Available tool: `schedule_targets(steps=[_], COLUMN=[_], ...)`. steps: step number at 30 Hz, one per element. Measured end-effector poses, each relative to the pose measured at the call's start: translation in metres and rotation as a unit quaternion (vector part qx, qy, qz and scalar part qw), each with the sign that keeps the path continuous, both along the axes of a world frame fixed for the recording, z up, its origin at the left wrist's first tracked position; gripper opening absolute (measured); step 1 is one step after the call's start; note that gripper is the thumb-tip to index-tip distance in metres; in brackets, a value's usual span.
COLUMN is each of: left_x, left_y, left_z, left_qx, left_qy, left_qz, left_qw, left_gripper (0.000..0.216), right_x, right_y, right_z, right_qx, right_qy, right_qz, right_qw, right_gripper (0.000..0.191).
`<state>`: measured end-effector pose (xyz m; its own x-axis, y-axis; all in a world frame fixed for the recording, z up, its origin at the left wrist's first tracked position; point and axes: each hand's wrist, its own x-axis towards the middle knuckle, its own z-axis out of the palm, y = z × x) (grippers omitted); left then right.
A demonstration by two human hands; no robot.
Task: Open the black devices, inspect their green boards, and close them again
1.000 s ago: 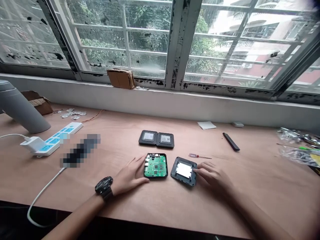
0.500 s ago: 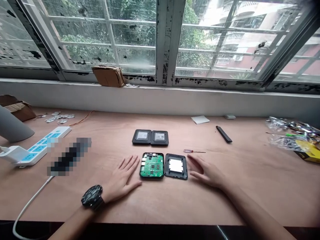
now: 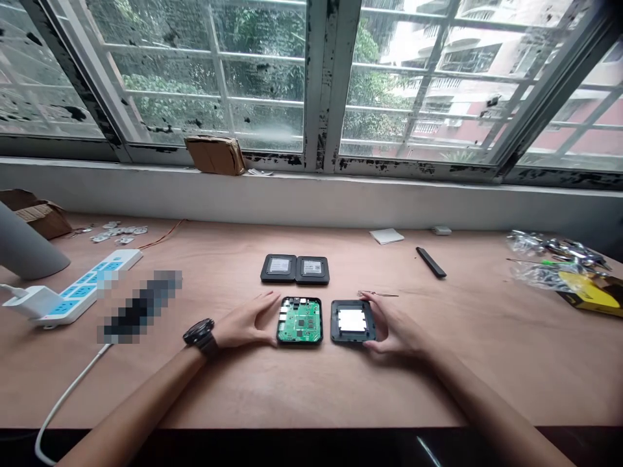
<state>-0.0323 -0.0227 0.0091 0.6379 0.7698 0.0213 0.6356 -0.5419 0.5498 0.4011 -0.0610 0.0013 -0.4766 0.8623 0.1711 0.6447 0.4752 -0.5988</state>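
A black square case bottom with a green circuit board (image 3: 302,322) lies face up on the table. My left hand (image 3: 248,321), with a black watch (image 3: 199,332) on the wrist, closes on its left edge, fingers at the far corner and thumb at the near one. To the right, my right hand (image 3: 394,327) grips the black case cover (image 3: 337,322) by its right side; a white pad (image 3: 352,320) shows on its inner face. A narrow gap separates cover and case bottom. A small screwdriver (image 3: 382,294) lies just behind my right fingers, its handle mostly hidden.
Two closed black cases (image 3: 278,267) sit side by side farther back. A white power strip (image 3: 92,285) and a blurred dark object (image 3: 141,308) are at left. Toward the right lie a black bar (image 3: 431,263), white paper (image 3: 387,236), plastic bags (image 3: 549,275) and a yellow box (image 3: 584,295).
My left hand has gone from lying flat to closing on the case bottom's edge. My right hand has taken hold of the cover, which has shifted right, apart from the case bottom.
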Motion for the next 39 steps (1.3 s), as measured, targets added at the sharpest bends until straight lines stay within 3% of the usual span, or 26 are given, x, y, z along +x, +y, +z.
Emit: schedule_targets(steps=[6,9,12,14,17,22,29,39], left_x=[0.044,0.057,0.052,0.042,0.025,0.016,0.019,0.019], left_y=[0.012,0.011,0.014,0.020,0.028,0.032,0.031,0.030], left_z=[-0.003,-0.011,-0.016,-0.018,-0.019,-0.020,-0.025,-0.025], left_qx=[0.018,0.021,0.032,0.039,0.047,0.061,0.074,0.075], left_qy=[-0.071,-0.055,-0.053,-0.058,-0.070,-0.096,-0.104,-0.092], left_qz=[-0.074,-0.085,-0.085,-0.065,-0.022,0.016,0.028,0.033], left_qw=[0.995,0.995,0.994,0.995,0.996,0.993,0.991,0.992], left_gripper=[0.108,0.109,0.107,0.101,0.083,0.058,0.052,0.052], right_x=[0.022,0.009,-0.018,-0.038,-0.071,-0.119,-0.133,-0.135], right_y=[-0.003,-0.004,-0.002,0.000,0.005,0.013,0.021,0.023], right_z=[0.006,0.011,0.023,0.035,0.052,0.054,0.032,0.030], right_qx=[0.014,-0.008,-0.011,0.003,0.043,0.067,0.082,0.077], right_qy=[0.153,0.268,0.325,0.280,0.106,-0.085,-0.142,-0.153], right_qz=[-0.045,-0.028,0.004,0.029,0.068,0.125,0.123,0.107], right_qw=[0.987,0.963,0.946,0.960,0.991,0.986,0.979,0.979], right_gripper=[0.095,0.097,0.092,0.088,0.091,0.099,0.098,0.097])
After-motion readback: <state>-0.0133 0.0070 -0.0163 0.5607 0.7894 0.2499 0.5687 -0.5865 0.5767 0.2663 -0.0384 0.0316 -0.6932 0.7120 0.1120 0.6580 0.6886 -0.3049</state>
